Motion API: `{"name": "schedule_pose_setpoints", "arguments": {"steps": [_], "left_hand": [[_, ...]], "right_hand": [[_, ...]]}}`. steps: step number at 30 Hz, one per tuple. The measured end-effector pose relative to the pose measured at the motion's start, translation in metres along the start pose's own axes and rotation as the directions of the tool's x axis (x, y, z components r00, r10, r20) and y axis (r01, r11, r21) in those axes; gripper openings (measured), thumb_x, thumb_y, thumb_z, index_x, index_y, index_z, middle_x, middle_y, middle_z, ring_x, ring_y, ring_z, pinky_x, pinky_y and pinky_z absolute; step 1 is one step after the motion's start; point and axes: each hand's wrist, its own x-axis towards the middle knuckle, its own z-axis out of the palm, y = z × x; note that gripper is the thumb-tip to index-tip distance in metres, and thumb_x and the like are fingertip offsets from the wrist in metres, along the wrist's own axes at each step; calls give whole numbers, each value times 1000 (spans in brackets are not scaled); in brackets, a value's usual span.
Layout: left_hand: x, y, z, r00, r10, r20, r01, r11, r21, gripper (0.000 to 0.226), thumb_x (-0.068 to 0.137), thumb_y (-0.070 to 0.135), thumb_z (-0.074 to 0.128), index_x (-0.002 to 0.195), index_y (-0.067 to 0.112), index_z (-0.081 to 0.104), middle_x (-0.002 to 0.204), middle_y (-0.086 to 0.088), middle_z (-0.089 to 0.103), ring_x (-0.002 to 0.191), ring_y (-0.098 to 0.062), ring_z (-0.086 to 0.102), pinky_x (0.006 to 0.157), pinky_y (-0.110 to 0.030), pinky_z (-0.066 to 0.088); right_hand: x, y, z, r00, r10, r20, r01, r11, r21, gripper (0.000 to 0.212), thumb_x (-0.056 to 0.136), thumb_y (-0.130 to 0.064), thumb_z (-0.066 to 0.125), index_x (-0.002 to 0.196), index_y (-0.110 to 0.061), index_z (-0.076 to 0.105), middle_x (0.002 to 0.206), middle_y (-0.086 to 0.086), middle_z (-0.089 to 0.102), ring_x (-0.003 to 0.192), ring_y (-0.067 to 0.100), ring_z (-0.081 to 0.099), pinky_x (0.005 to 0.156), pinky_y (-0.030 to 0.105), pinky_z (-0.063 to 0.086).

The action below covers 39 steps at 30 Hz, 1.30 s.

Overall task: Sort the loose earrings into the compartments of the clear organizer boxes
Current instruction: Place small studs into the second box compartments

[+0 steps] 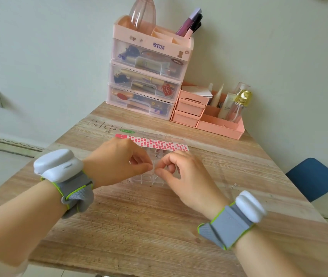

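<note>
Clear organizer box (149, 177) lying at centre of the wooden table (139, 216), its grid of small compartments partly covered by both hands; a few tiny items showing inside toward 12 o'clock (156, 154) — too small to identify with certainty. Left hand (117, 162) and right hand (181, 172) meeting over the box, fingertips nearly touching, each pinching something very small, presumably an earring (153, 168) or its backing; contents of the pinch not resolvable. Loose earrings (233, 185) waiting on the table at 3 o'clock from the box, well apart from it. Sorting judged to be under way — most visible compartments looking unfilled, at least a few pieces remaining outside. Pink-checked sticker sheet (159, 143) lying just beyond the box at 12 o'clock; pink drawer unit (145, 76) and pink desk tidy (209, 116) standing farther back against the wall.
</note>
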Motion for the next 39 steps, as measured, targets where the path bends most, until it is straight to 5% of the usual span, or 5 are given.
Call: {"name": "schedule_pose_setpoints", "arguments": {"steps": [5, 9, 15, 21, 39], "left_hand": [[2, -3, 0, 999, -35, -6, 35, 998, -44, 12, 81, 29, 64, 86, 28, 74, 79, 12, 71, 81, 8, 59, 72, -10, 49], [4, -5, 1, 999, -46, -10, 45, 997, -61, 11, 81, 30, 64, 85, 28, 74, 79, 11, 72, 79, 7, 61, 72, -10, 48], [4, -5, 2, 998, -51, -25, 49, 994, -93, 11, 80, 29, 66, 85, 25, 75, 79, 11, 72, 80, 8, 60, 74, -8, 46], [4, -5, 1, 998, -61, -17, 59, 994, -96, 11, 81, 30, 65, 86, 26, 75, 78, 10, 72, 80, 8, 60, 71, -8, 47], [3, -5, 1, 998, -63, -15, 61, 991, -122, 11, 81, 29, 66, 85, 24, 74, 78, 10, 72, 80, 8, 60, 69, -4, 45]], "right_hand": [[3, -1, 10, 978, -201, -65, 174, 942, -287, 8, 81, -29, 64, 76, -23, 64, 58, -23, 25, 70, 7, 34, 55, 13, 23], [4, 0, 17, 955, -271, -123, 221, 923, -315, 5, 71, -29, 70, 70, -25, 70, 53, -14, 53, 60, 6, 34, 53, 25, 36], [1, -3, 6, 990, -130, 61, 140, 971, -193, 19, 88, -38, 58, 99, -31, 72, 84, -10, 70, 76, 7, 44, 71, 27, 34], [-3, 3, 7, 996, -80, -40, 73, 986, -149, 8, 86, -28, 61, 89, -32, 67, 49, -12, 41, 64, 7, 47, 68, 26, 39], [-7, 3, 2, 999, -32, -44, 26, 993, -115, 22, 83, -18, 52, 87, -31, 69, 53, -19, 49, 59, 6, 46, 61, 19, 37]]}}
